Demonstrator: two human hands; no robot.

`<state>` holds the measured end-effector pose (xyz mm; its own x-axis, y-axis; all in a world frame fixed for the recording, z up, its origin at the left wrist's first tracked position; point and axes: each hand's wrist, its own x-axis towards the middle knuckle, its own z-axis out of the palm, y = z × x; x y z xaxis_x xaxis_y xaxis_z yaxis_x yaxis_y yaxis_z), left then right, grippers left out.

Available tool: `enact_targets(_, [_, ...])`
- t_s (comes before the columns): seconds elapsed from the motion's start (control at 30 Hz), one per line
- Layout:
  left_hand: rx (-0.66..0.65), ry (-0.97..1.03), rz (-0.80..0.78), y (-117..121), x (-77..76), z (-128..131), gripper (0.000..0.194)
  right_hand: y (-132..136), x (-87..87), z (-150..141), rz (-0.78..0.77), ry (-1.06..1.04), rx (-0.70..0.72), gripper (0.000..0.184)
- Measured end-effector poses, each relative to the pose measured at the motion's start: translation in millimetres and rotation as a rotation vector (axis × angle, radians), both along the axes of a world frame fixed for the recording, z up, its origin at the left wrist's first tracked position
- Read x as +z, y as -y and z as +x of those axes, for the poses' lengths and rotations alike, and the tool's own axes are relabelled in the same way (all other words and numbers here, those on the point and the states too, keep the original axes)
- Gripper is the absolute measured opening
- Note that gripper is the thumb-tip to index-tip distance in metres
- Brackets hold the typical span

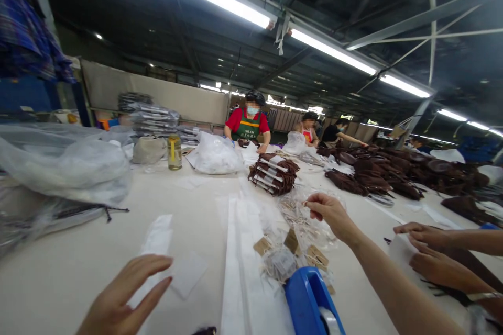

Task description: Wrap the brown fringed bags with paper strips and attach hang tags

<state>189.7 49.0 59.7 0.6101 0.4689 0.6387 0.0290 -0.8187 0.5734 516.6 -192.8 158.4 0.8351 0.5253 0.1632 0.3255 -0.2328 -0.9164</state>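
My left hand hovers at the lower left of the head view, thumb and fingers apart and nothing between them. Beneath it lie white paper pieces. My right hand reaches over a clear plastic bag of thin pale strings. Its thumb and forefinger pinch something too small to make out. Closer to me are brown cardboard tags with white cords, beside a blue tape dispenser. A long white strip of sheets runs along the table's middle.
Another person's hands hold white paper over dark fabric at right. A bundled brown stack, brown fabric piles, a bottle and plastic bags occupy the table. A person in a green apron works opposite.
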Motion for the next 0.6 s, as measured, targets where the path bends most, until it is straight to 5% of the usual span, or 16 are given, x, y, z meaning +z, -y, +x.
enact_targets(0.1, [-0.221,-0.045,-0.158,30.4,33.9,41.6,0.012,-4.4,9.6,-24.7,-0.005,0.023,0.057,0.02])
enact_targets(0.27, [-0.338,-0.138,-0.436,78.2,80.1,99.2,0.022,-16.1,22.6,-73.8,-0.017,0.029,0.162,0.019])
enact_targets(0.43, [-0.38,-0.147,-0.608,85.2,85.8,108.2,0.023,-33.8,26.4,-119.5,-0.048,0.053,0.274,0.019])
enact_targets(0.6, [-0.417,-0.094,-0.758,77.4,88.9,75.1,0.012,-52.3,17.8,-146.3,-0.05,0.096,0.388,0.015])
